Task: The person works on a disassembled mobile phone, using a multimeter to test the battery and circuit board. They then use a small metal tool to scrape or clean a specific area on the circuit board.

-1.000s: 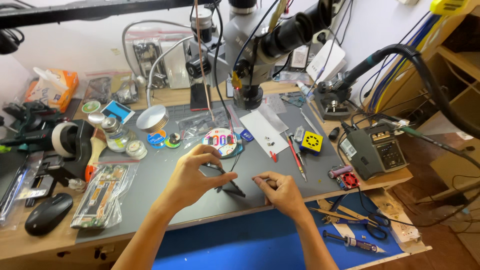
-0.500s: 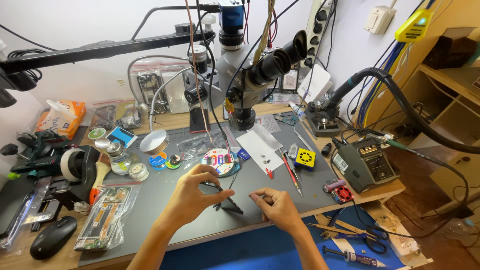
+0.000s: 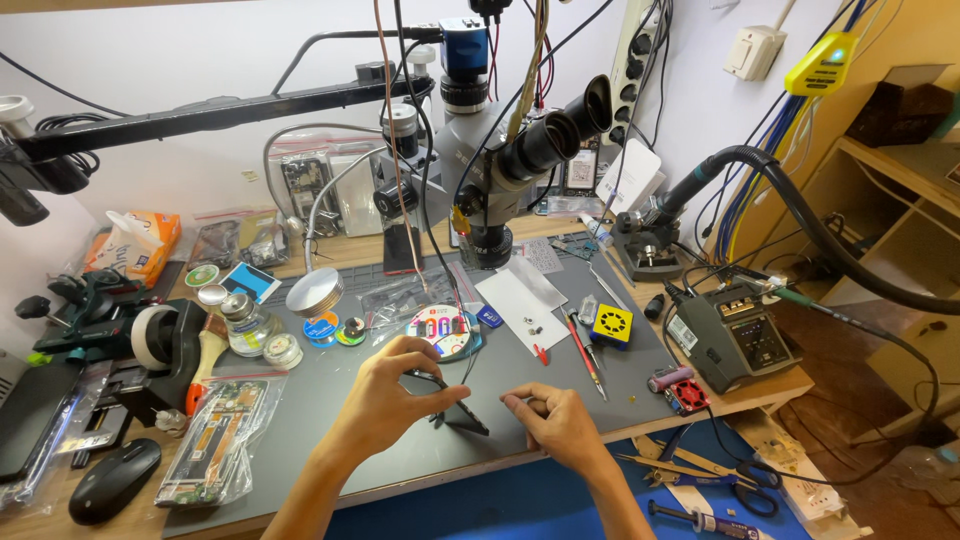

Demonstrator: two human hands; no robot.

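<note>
A thin dark phone part (image 3: 458, 408) is pinched upright on the grey mat (image 3: 330, 400) by the left hand (image 3: 385, 400), while the right hand (image 3: 560, 425) is curled loosely, fingertips pressed together beside it

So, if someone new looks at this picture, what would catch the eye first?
Probably the big grey microscope standing at the back centre of the mat, with cables hanging around it. Below it, the left hand holds a thin dark part tilted on the mat, and the right hand rests beside it. A black hose curves in from the right, above a grey station.
</note>
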